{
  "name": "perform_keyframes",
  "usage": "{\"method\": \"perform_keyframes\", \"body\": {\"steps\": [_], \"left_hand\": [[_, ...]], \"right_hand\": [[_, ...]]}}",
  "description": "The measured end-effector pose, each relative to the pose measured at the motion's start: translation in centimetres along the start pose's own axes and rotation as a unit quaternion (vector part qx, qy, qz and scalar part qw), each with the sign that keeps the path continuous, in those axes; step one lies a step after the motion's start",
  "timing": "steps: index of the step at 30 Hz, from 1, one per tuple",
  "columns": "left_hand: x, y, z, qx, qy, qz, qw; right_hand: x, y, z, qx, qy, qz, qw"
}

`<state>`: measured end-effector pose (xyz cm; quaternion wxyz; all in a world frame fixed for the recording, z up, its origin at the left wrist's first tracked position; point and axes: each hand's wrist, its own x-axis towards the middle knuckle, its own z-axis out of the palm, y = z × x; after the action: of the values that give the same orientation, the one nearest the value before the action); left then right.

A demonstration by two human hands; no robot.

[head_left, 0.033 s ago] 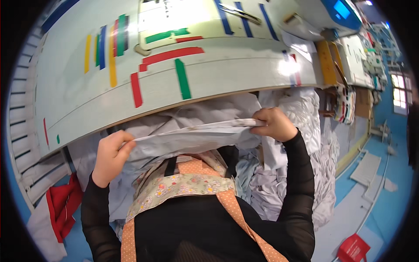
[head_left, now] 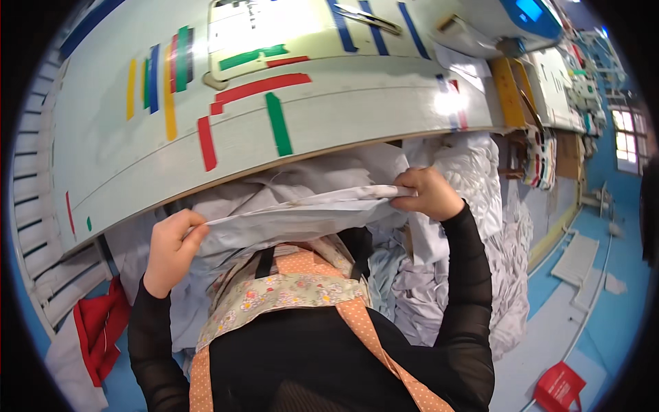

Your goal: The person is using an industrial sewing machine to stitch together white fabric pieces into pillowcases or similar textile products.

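A piece of white fabric [head_left: 295,218] is stretched between my two hands, just off the near edge of the work table. Its upper edge runs as a narrow, folded-looking band from hand to hand. My left hand [head_left: 171,247] pinches the left end between thumb and fingers. At the right end, my right hand [head_left: 431,193] is closed on the same edge, thumb below and fingers above. More white fabric [head_left: 274,189] lies bunched behind the stretched piece, partly beneath the table edge. The lower part of the held fabric hangs toward my apron, and its full shape is hidden.
The pale work table [head_left: 171,161] carries coloured tape strips and metal snips [head_left: 371,19]. A sewing machine [head_left: 480,31] stands at the far right. Heaped white fabric [head_left: 473,275] lies right of me; a red cloth [head_left: 103,329] and a red bag [head_left: 559,388] are lower down.
The table and its surroundings have shifted slightly left in the picture. Both hands keep their grip on the white fabric, which stays stretched between them.
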<state>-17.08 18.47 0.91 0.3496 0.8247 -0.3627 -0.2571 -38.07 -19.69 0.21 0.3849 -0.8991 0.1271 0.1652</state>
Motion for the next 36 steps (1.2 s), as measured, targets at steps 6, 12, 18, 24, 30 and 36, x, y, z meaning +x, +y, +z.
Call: {"method": "perform_keyframes", "body": {"steps": [6,12,18,24,30,36], "left_hand": [[0.0,-3.2,1.6,0.004,0.026,-0.016,1.0],[0.2,-5.8,2.4,0.022,0.025,-0.049,0.998],[-0.1,-6.7,2.5,0.06,0.029,-0.085,0.994],[-0.1,-7.0,2.3,0.072,0.026,-0.072,0.994],[0.1,-7.0,2.4,0.09,0.029,-0.121,0.988],[0.0,-7.0,2.0,0.088,0.034,-0.107,0.99]], "right_hand": [[-2.0,5.3,1.5,0.068,0.09,0.003,0.994],[-2.2,10.2,3.3,0.136,0.123,0.05,0.982],[-2.7,12.4,8.3,0.25,0.215,0.121,0.936],[-4.1,10.8,11.8,0.216,0.302,-0.023,0.928],[-4.3,5.6,18.9,0.029,0.381,-0.023,0.924],[-2.5,6.6,19.2,-0.021,0.479,-0.024,0.877]]}}
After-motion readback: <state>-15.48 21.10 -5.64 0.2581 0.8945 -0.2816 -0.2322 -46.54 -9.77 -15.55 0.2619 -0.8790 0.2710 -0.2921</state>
